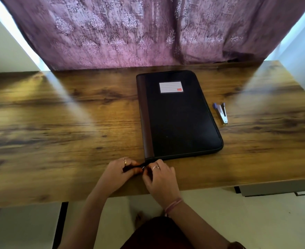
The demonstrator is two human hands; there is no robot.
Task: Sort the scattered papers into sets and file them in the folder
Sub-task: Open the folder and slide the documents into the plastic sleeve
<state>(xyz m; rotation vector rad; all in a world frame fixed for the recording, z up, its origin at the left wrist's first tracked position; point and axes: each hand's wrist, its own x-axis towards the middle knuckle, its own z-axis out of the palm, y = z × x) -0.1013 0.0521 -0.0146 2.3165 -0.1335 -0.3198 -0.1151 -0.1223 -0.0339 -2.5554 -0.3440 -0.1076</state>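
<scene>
A black zip folder [180,119] with a brown spine and a white label lies closed on the wooden table [58,123], slightly right of centre. At its near left corner a black zip tail sticks out. My left hand [118,170] grips that black tail. My right hand [159,178] pinches the small metal zip pull right beside it. The two hands touch at the corner. No loose papers are in view.
A stapler [223,114] with a blue end lies on the table just right of the folder. A purple patterned curtain [130,33] hangs behind the table. A grey drawer unit [277,189] sits under the right side of the table.
</scene>
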